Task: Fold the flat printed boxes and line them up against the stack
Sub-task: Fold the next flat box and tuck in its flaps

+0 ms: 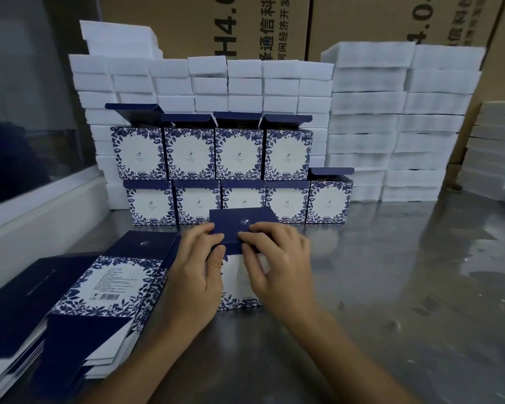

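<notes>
White foam blocks (280, 86) wall a steel table (405, 287). Both hands, left hand (197, 269) and right hand (277, 263), pinch the navy flap of a box (239, 287) at centre; folded boxes (233, 176) rank at 12 o'clock, flat boxes (79, 301) at 8. Tucking squarely should keep corners crisp.

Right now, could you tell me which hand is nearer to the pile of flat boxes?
Left. The left hand is right beside the pile of flat boxes; the right hand is farther away, across the box being folded.
</notes>
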The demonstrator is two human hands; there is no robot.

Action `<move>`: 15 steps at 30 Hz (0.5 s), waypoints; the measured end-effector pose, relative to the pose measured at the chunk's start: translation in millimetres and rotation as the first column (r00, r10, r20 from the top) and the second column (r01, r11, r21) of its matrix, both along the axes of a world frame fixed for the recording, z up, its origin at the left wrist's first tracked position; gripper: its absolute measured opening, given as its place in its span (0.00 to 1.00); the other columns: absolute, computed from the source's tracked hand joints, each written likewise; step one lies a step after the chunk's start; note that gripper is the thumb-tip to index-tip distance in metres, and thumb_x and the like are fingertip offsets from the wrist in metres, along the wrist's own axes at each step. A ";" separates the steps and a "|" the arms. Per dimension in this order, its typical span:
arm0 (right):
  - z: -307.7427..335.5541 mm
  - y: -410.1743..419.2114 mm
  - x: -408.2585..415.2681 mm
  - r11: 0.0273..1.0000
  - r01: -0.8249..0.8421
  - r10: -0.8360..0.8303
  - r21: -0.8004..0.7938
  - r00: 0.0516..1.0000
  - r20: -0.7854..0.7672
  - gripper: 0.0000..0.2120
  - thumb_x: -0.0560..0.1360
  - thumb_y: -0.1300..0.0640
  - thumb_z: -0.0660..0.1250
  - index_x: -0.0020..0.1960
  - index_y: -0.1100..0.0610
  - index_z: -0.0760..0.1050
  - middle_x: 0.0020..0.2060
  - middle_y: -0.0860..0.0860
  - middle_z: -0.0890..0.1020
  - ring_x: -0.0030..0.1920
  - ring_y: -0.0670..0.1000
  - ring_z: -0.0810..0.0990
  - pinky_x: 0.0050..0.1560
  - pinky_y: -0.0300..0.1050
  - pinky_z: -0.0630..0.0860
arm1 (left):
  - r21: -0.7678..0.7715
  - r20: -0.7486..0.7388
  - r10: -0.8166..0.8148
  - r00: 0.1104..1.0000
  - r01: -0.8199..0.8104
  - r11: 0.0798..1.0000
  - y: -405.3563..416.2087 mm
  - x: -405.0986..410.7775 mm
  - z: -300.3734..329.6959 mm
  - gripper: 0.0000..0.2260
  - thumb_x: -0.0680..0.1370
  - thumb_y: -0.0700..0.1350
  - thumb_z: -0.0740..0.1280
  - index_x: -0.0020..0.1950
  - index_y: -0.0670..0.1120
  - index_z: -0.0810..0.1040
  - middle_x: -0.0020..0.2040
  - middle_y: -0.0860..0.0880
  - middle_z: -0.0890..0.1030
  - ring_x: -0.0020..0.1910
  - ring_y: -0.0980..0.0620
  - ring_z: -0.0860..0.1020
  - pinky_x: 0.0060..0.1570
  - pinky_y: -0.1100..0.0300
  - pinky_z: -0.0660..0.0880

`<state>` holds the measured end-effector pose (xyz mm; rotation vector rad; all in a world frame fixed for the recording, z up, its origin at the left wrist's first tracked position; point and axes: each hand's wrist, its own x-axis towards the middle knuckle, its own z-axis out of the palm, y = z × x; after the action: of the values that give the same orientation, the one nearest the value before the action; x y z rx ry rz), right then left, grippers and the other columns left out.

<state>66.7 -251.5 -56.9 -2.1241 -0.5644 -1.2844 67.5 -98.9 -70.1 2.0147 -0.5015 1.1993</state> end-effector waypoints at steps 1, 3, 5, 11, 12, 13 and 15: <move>-0.2 5.3 -1.3 0.999 0.031 -0.030 -0.026 0.999 0.015 0.08 0.78 0.53 0.67 0.53 0.50 0.83 0.53 0.47 0.82 0.55 0.52 0.79 0.53 0.57 0.71 | 0.000 0.001 0.012 1.000 -0.012 1.000 -1.4 -0.6 0.7 0.09 0.81 0.43 0.60 0.56 0.42 0.77 0.62 0.47 0.74 0.55 0.58 0.74 0.50 0.69 0.73; 2.2 13.6 -2.7 0.996 0.072 -0.071 -0.049 0.997 0.029 0.06 0.78 0.52 0.68 0.52 0.48 0.83 0.52 0.45 0.81 0.54 0.51 0.80 0.54 0.58 0.70 | 0.001 0.004 0.038 0.999 -0.038 0.999 -3.1 -2.4 3.9 0.09 0.80 0.41 0.61 0.55 0.39 0.79 0.61 0.44 0.75 0.54 0.61 0.73 0.51 0.74 0.70; 6.7 17.4 -1.8 0.996 0.076 -0.075 -0.051 0.997 0.019 0.05 0.78 0.51 0.68 0.51 0.46 0.82 0.51 0.45 0.81 0.53 0.50 0.80 0.54 0.58 0.69 | 0.009 0.013 0.056 0.998 -0.057 0.998 -2.8 -3.5 7.6 0.09 0.80 0.39 0.62 0.54 0.37 0.79 0.60 0.43 0.76 0.53 0.61 0.73 0.50 0.72 0.71; 2.1 10.3 2.8 0.998 0.030 -0.031 -0.052 0.999 -0.014 0.06 0.79 0.49 0.66 0.52 0.46 0.81 0.52 0.44 0.79 0.53 0.49 0.78 0.53 0.54 0.68 | -0.031 -0.006 0.054 0.999 -0.054 0.998 -7.2 -7.3 8.6 0.09 0.79 0.38 0.62 0.53 0.36 0.80 0.58 0.42 0.77 0.51 0.55 0.76 0.46 0.62 0.76; -0.3 8.8 4.1 0.999 0.012 -0.013 -0.031 1.000 -0.011 0.07 0.79 0.50 0.66 0.53 0.48 0.81 0.52 0.46 0.79 0.53 0.49 0.78 0.52 0.54 0.69 | -0.026 -0.007 0.052 0.999 -0.052 0.998 -6.3 -7.8 8.9 0.09 0.79 0.38 0.63 0.53 0.36 0.80 0.58 0.42 0.77 0.51 0.55 0.77 0.46 0.62 0.76; -2.5 6.6 5.5 1.000 -0.011 0.011 0.000 1.000 -0.006 0.07 0.79 0.52 0.66 0.53 0.51 0.82 0.52 0.48 0.79 0.53 0.50 0.77 0.51 0.53 0.72 | -0.020 -0.009 0.050 0.999 -0.051 0.999 -4.5 -8.0 9.5 0.08 0.79 0.38 0.63 0.53 0.36 0.80 0.58 0.42 0.77 0.52 0.54 0.76 0.47 0.64 0.75; -4.4 0.4 8.0 0.996 -0.060 0.060 0.071 0.998 -0.008 0.07 0.79 0.55 0.67 0.52 0.56 0.82 0.53 0.53 0.78 0.54 0.52 0.77 0.49 0.52 0.76 | -0.017 -0.015 0.047 0.999 -0.047 0.999 -1.5 -7.9 11.2 0.07 0.80 0.36 0.64 0.53 0.36 0.80 0.58 0.42 0.77 0.53 0.54 0.76 0.46 0.65 0.75</move>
<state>74.7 -251.1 -61.3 -2.0397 -0.5663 -1.2418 59.6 -100.4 -58.9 2.0290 -0.4376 1.2119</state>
